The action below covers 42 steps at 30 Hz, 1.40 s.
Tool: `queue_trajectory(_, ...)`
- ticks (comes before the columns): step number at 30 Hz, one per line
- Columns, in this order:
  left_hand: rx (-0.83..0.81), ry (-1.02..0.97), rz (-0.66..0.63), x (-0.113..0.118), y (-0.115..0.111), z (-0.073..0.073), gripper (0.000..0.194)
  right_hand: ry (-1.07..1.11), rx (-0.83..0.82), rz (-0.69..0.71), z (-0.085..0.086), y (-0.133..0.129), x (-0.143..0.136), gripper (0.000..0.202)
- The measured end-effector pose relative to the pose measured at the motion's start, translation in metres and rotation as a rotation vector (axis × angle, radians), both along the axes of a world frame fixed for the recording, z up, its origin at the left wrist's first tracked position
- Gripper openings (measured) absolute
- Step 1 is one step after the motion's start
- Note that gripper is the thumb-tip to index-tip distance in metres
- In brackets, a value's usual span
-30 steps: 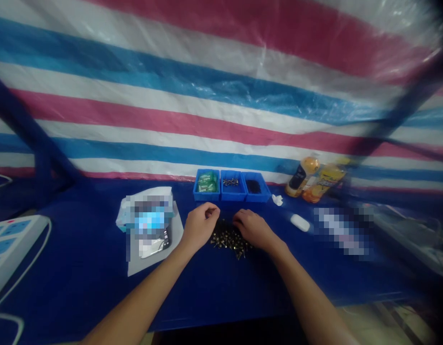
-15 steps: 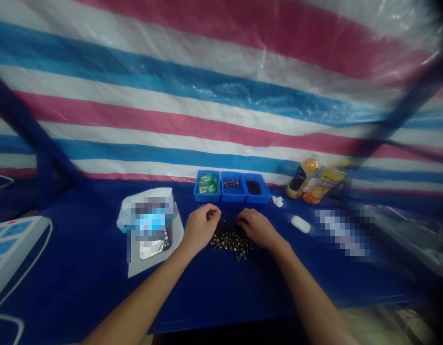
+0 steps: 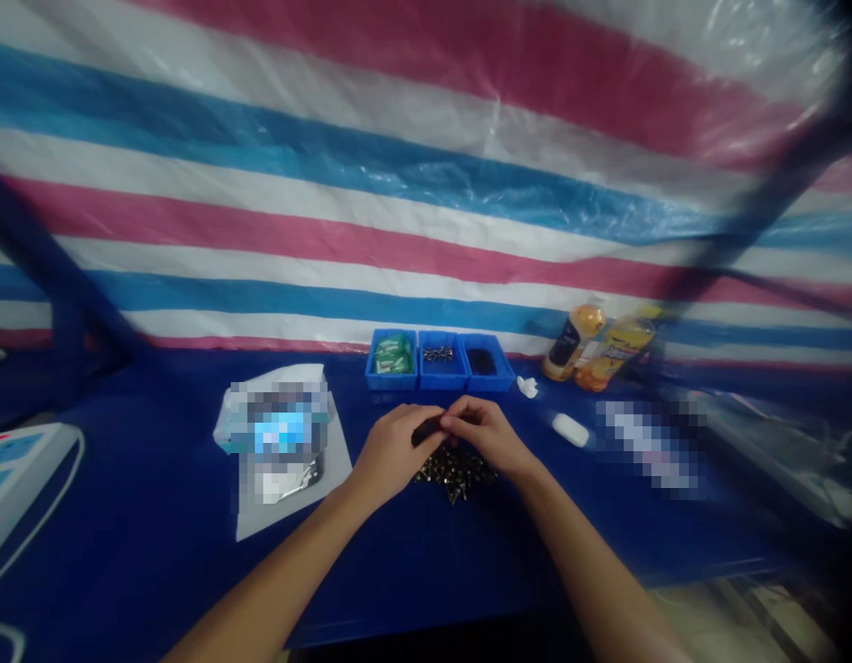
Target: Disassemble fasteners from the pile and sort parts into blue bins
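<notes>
My left hand (image 3: 396,451) and my right hand (image 3: 489,436) meet at the fingertips above a pile of small brass-coloured metal parts (image 3: 454,474), perhaps screws. Both hands are closed in a pinch; whatever sits between the fingers is too small or hidden to make out. Behind them three blue bins stand in a row. The left bin (image 3: 391,380) has green-and-white packets (image 3: 393,354), the middle bin (image 3: 443,378) small silvery metal parts (image 3: 438,354), and the right bin (image 3: 493,380) small black parts (image 3: 481,361).
On the left lie a white sheet with a plastic bag (image 3: 311,373) and a white power strip (image 3: 25,460) with its cable. To the right are a crumpled tissue (image 3: 528,387), a white oval case (image 3: 570,430) and two orange drink bottles (image 3: 574,343). A striped plastic sheet (image 3: 370,221) hangs behind.
My hands, apart half a second ago, have come together at the fingertips. My right hand has moved left over the pile. The view has shifted slightly.
</notes>
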State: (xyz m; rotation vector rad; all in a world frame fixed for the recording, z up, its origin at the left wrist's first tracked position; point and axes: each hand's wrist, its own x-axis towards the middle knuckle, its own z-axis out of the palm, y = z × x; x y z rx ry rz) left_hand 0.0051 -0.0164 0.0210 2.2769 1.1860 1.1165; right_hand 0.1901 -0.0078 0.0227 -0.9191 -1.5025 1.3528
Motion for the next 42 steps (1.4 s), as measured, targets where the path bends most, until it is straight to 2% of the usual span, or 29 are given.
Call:
queue_trajectory(3, 0.029, -0.014, -0.013, -0.001, 0.001, -0.002, 0.019, -0.021, 0.025, -0.019, 0.0, 0.0, 0.0, 0.02)
queue_trajectory(9, 0.059, -0.046, 0.044, 0.0, 0.001, -0.004, 0.016, -0.016, 0.037, -0.052, -0.002, 0.001, -0.001, 0.02)
queue_trajectory(14, 0.079, -0.099, 0.005, 0.001, -0.001, -0.001, 0.011, -0.043, 0.031, -0.081, 0.002, 0.0, -0.001, 0.024)
queue_trajectory(17, 0.075, -0.103, 0.033, 0.001, -0.002, 0.002, 0.012, -0.101, 0.048, -0.098, 0.003, 0.0, 0.0, 0.028)
queue_trajectory(23, 0.077, -0.091, 0.05, 0.001, -0.002, 0.002, 0.012, -0.182, 0.073, -0.055, 0.001, 0.001, -0.001, 0.036)
queue_trajectory(26, 0.054, -0.123, 0.074, 0.002, -0.004, 0.003, 0.015, -0.119, 0.027, -0.035, 0.0, 0.002, 0.0, 0.033)
queue_trajectory(29, 0.009, -0.163, 0.089, 0.003, -0.006, 0.006, 0.029, 0.096, -0.085, -0.044, 0.002, 0.001, 0.005, 0.024)
queue_trajectory(33, -0.001, -0.183, 0.076, 0.002, -0.008, 0.01, 0.024, 0.319, -0.095, -0.1, 0.007, -0.001, 0.017, 0.019)
queue_trajectory(37, 0.033, -0.179, 0.075, 0.0, -0.009, 0.011, 0.02, 0.271, -0.063, -0.202, 0.007, 0.001, 0.024, 0.024)
queue_trajectory(40, 0.046, -0.16, 0.095, -0.002, -0.009, 0.012, 0.019, 0.161, -0.198, -0.227, 0.0, 0.008, 0.026, 0.029)
queue_trajectory(42, 0.057, -0.156, 0.11, -0.002, -0.009, 0.013, 0.018, 0.074, -0.252, -0.297, -0.006, 0.014, 0.027, 0.033)
